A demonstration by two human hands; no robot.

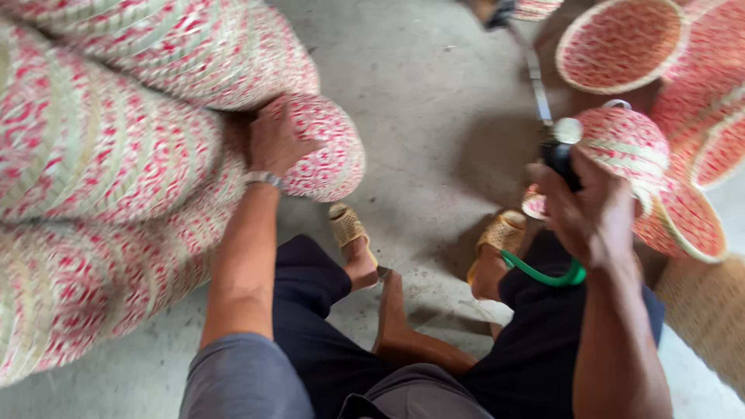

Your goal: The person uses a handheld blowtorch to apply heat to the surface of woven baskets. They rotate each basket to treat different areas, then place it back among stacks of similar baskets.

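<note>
My left hand (273, 142) lay on a small round basket (322, 147) of pink and pale weave, fingers spread over its near side, touching rather than gripping; I could not tell whether they curled under it. The basket sat at the edge of a big stack of woven baskets (101, 155) on my left. My right hand (594, 213) was closed around a dark tool (560, 159) with a metal rod (535, 77) running up from it and a green cord (547, 275) hanging below. Just beyond it lay open baskets (621, 43) and lids. I sat over the concrete floor (434, 101), woven sandals (347, 225) on my feet.
</note>
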